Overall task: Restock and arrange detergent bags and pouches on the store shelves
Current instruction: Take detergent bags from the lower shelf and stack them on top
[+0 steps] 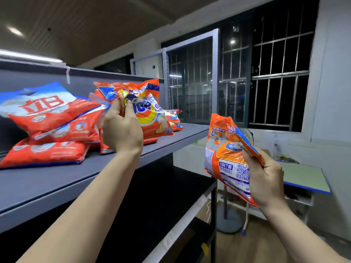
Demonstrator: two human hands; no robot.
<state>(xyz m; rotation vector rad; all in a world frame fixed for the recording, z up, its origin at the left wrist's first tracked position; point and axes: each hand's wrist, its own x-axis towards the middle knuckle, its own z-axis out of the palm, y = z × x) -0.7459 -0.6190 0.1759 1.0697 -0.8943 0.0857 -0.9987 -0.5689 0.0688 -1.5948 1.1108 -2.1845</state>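
- The left hand (122,130) is pinching the crumpled top of an orange plastic Tide detergent bag (147,114) leaning on the grey metal shelf (57,185); released carelessly, it is risking toppling.
- The right hand (266,179) is gripping a second orange detergent pouch (226,154) by one edge, off the shelf; it is risking slipping.

On the shelf (57,179), stacked bags (51,133) lie left, the Tide bag (150,118) right of them; another bag (226,158) hangs off the shelf's right end, before the window (275,73)

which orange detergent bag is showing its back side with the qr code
The bag in the right hand, off the shelf: orange bag. The left-hand Tide bag shows its front.
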